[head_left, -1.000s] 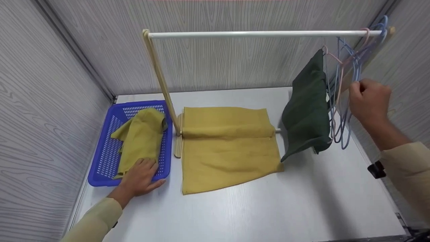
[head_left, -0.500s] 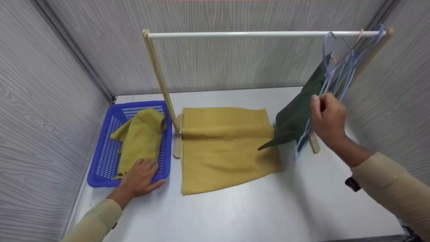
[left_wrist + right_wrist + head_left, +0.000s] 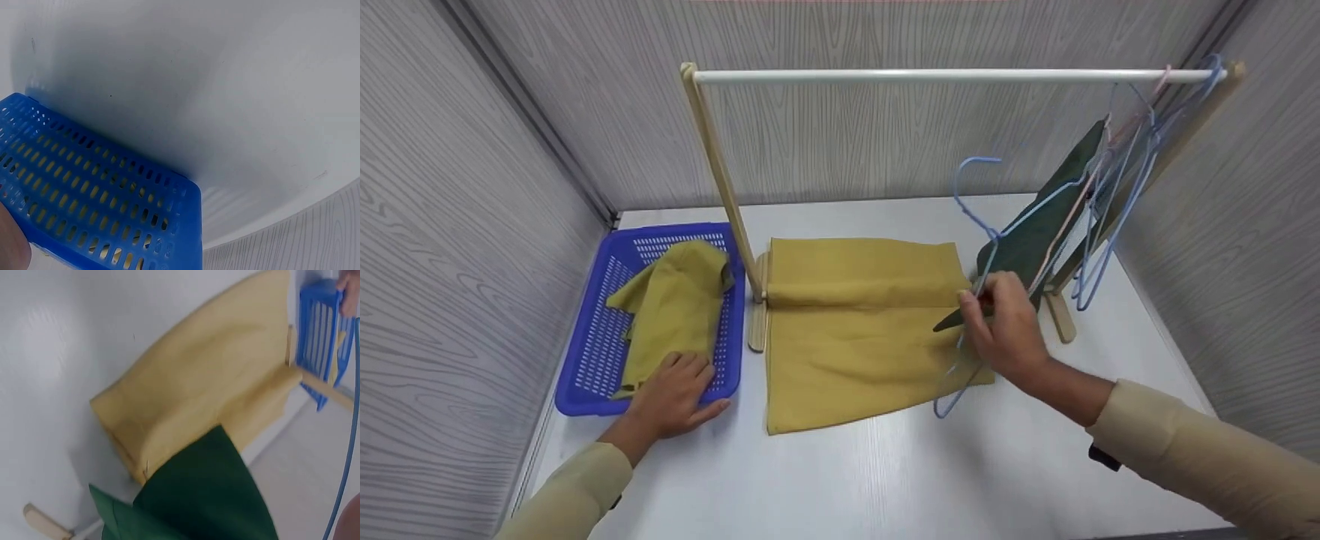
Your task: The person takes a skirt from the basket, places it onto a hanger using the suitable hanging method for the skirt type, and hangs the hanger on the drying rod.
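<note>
My right hand (image 3: 1009,330) pinches a blue wire hanger (image 3: 958,196) by its frame. The hanger is off the rod, its hook pointing up, and its lower end is over a mustard-yellow cloth (image 3: 862,345) spread flat on the table. Behind that hand a dark green cloth (image 3: 1027,247) hangs at a slant; its lower corner shows large in the right wrist view. My left hand (image 3: 673,394) rests over the near rim of a blue basket (image 3: 574,367), fingers touching the yellow-green cloth (image 3: 675,307) inside. The left wrist view shows the basket's slotted side (image 3: 90,180).
A white rod (image 3: 885,76) on wooden uprights spans the table. Blue and pink hangers (image 3: 1140,180) crowd its right end. The left upright (image 3: 720,172) stands between the basket and the flat cloth. Grey wood-grain panels (image 3: 840,142) enclose the table.
My right hand has moved left and down from the rod's right end, bringing one blue hanger off the rod. The green cloth has swung leftward. My left hand stays put.
</note>
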Motion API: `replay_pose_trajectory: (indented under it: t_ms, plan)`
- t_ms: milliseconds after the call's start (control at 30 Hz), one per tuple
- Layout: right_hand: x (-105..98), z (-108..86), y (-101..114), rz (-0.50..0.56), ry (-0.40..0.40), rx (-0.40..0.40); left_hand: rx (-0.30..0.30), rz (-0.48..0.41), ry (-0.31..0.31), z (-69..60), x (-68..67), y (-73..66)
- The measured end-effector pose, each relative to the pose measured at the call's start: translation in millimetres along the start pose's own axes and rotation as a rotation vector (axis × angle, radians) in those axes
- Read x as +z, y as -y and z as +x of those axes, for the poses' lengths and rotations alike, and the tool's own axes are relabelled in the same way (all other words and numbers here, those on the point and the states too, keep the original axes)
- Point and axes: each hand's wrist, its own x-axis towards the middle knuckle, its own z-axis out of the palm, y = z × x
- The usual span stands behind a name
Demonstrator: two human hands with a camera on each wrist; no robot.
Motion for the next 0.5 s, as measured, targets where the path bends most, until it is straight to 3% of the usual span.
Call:
replay_pose_trajectory:
  t_ms: [300,500]
  plan:
    - [37,-22.3,25,0.060,0.133,-0.060,0.026,0.027,-0.026,-5.4,-3.5,3.7]
    - [51,-34.9,26,0.070,0.114,-0.064,0.040,0.027,-0.046,-2.3,-1.9,1.1]
